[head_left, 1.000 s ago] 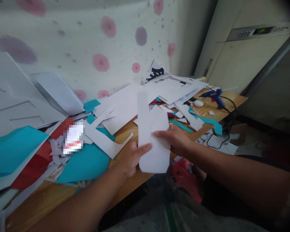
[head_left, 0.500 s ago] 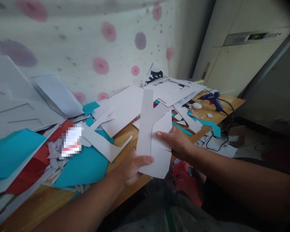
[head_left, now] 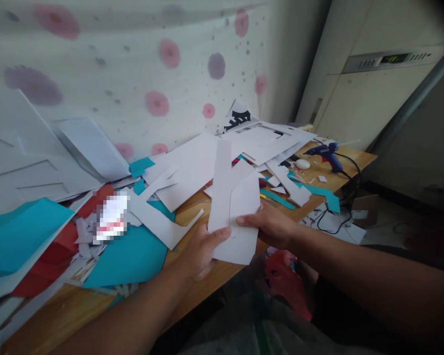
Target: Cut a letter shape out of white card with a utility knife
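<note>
I hold two white card cut-outs over the near edge of a wooden table (head_left: 203, 278). My left hand (head_left: 200, 249) pinches the lower end of a long Y-shaped white strip (head_left: 222, 187), thumb on its front. My right hand (head_left: 270, 224) grips the right side of a wider white card piece (head_left: 244, 217), thumb laid across its face. The strip lies in front of the wider piece, overlapping its left part. Both pieces stand nearly upright.
Heaps of white, teal and red card offcuts cover the table. A blue glue gun (head_left: 327, 154) with a black cable and a small white oval object (head_left: 302, 163) lie at the far right corner. A spotted wall runs behind; a pale appliance (head_left: 370, 84) stands to the right.
The strip, which had slid left and apart from the wider piece half a second ago, is back against it. My left thumb now sits higher on the strip.
</note>
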